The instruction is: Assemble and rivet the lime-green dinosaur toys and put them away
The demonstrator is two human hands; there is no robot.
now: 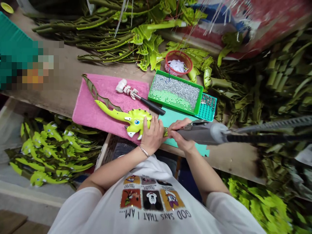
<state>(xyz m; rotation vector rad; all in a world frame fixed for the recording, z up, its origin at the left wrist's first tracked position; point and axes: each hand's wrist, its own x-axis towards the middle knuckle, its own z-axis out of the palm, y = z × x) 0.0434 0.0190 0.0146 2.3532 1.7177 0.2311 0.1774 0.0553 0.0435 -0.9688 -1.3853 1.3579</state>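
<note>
The left hand (152,136) holds down a lime-green plastic dinosaur toy (136,122), its fingers (146,125) slightly apart and clamped over the toy's neck. The right hand (181,135) has its fingers (176,125) clamped around a gray power tool (202,132), whose nose meets the toy. The toy lies across a pink towel (97,94) on the desk (65,97), beside a black-handled screwdriver (152,105). Farther off sit a green tray of screws (175,92) and a red basket (179,61).
</note>
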